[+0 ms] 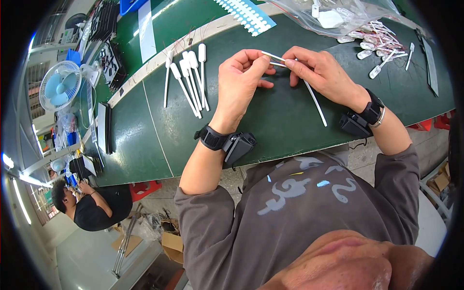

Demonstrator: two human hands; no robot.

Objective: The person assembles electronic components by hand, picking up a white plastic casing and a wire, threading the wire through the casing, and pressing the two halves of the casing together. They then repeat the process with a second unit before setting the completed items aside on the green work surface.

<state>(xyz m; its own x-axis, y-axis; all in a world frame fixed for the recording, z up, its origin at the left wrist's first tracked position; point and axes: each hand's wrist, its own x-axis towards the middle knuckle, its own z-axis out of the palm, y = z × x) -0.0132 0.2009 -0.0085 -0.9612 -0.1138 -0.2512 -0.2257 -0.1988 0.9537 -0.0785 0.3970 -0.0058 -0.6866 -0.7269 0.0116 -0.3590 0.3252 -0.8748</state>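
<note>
Above the dark green tabletop (140, 135), we hold a thin white strip (273, 55) between two hands, the left hand (244, 72) pinching it between thumb and fingers, the right hand (321, 72) gripping its other end the same way. It looks slim and plain, slanting slightly down toward our right. Below the right hand a straight white tube (316, 104) angles toward the table's near edge (whether it joins the strip, we cannot tell). To our left lie white sticks (194, 60) with broad rounded heads; to our right, a heap of similar pieces (377, 43) with reddish wires lies beside a clear plastic bag (304, 19).
</note>
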